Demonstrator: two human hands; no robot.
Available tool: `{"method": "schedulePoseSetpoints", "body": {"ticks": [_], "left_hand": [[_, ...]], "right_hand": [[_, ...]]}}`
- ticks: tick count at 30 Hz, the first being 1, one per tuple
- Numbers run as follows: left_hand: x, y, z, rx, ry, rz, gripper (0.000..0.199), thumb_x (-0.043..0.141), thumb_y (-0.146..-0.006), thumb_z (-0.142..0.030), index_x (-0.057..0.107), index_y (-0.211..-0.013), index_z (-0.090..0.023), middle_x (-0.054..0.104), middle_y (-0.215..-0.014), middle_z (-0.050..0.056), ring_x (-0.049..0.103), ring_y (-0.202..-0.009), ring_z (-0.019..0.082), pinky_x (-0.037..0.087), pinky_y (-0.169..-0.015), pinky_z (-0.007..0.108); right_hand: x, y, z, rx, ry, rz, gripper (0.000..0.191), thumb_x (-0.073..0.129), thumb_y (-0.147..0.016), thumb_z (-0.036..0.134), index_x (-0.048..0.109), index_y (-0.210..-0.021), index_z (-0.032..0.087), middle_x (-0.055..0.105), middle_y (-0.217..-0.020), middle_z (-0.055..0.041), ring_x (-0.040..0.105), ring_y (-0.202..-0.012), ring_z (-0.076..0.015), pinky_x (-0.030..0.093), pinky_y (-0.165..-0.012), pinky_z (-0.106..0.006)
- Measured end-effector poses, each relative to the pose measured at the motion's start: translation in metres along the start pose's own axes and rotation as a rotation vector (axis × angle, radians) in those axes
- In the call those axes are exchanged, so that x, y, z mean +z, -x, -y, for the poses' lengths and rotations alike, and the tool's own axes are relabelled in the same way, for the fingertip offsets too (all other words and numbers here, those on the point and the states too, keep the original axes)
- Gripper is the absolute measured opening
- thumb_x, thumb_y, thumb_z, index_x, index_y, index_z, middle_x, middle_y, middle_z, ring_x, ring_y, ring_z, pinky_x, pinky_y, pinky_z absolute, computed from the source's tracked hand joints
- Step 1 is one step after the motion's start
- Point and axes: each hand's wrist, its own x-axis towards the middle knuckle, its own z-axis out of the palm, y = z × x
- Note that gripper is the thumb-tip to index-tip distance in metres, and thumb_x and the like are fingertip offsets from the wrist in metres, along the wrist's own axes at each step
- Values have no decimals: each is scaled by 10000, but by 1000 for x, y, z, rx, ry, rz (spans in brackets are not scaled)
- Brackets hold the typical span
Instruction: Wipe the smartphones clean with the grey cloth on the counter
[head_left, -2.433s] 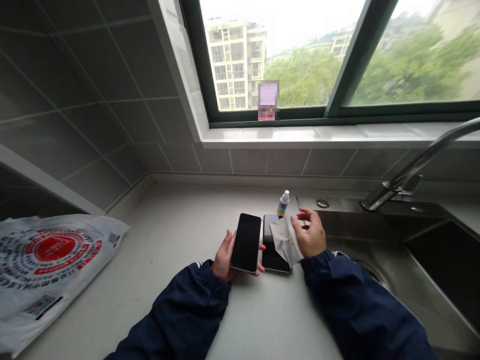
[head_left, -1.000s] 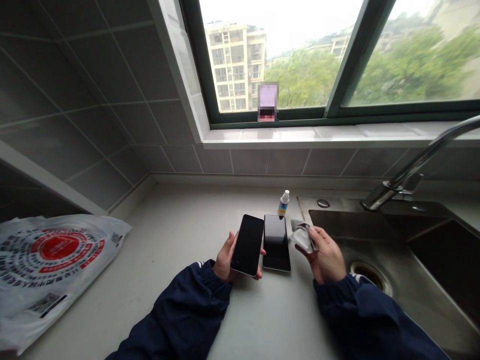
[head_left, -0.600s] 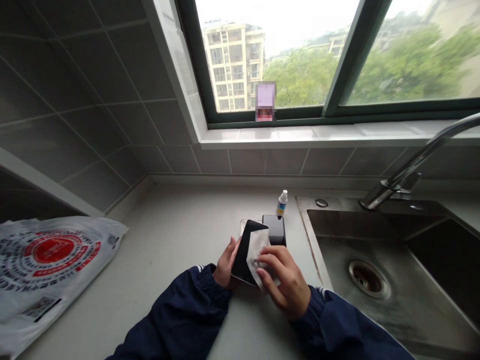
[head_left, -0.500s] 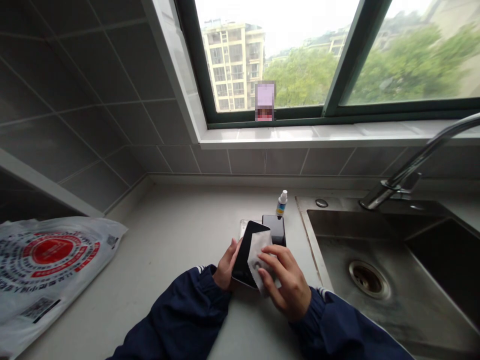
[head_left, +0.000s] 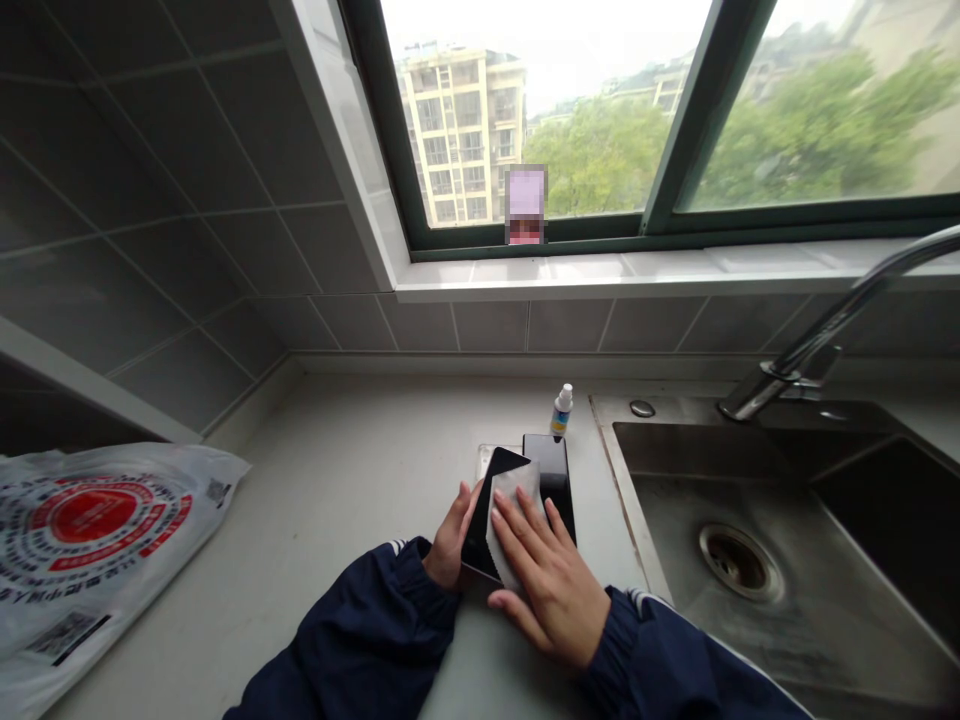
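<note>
My left hand (head_left: 450,540) grips a black-screened smartphone (head_left: 477,530) by its left edge, tilted above the counter. A pale wiping cloth (head_left: 504,562) with a zigzag edge covers much of the screen. Flat on that cloth lies my right hand (head_left: 553,592), fingers stretched out and thumb apart. Just behind, a second dark phone (head_left: 553,458) rests on the counter, partly hidden by my right hand. A clear phone case or similar pale item (head_left: 487,454) peeks out beyond the held phone. Past them stands a small white bottle (head_left: 561,412) with a blue and yellow label.
On the right is a steel sink (head_left: 667,490) with a drain (head_left: 739,562) and a chrome faucet (head_left: 806,335). A white plastic bag (head_left: 105,530) with red print lies on the counter (head_left: 330,450) at left. A tiled wall and window rise behind.
My right hand has gone from bent fingers pinching the cloth to lying flat on it. The cloth is now spread against the phone's screen. My left hand keeps its hold.
</note>
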Motion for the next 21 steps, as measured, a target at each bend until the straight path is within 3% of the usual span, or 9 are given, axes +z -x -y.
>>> {"method": "schedulePoseSetpoints", "body": {"ticks": [10, 21], "left_hand": [[0, 0, -6, -30, -28, -216, 736, 353, -885, -642, 373, -1414, -131, 686, -1078, 158, 657, -998, 278, 450, -951, 427], [-14, 0, 0, -42, 14, -38, 661, 380, -872, -654, 568, -1251, -146, 720, -985, 101, 666, -997, 242, 439, -976, 365]], "right_hand": [[1, 1, 19, -130, -71, 56, 739, 437, -918, 585, 288, -1493, 145, 285, -1542, -81, 130, -1452, -312, 54, -1170, -538], [0, -3, 16, -114, -22, 50, 746, 439, -924, 580, 235, -1508, 163, 274, -1547, -77, 163, -1448, -297, 58, -1169, -537]]}}
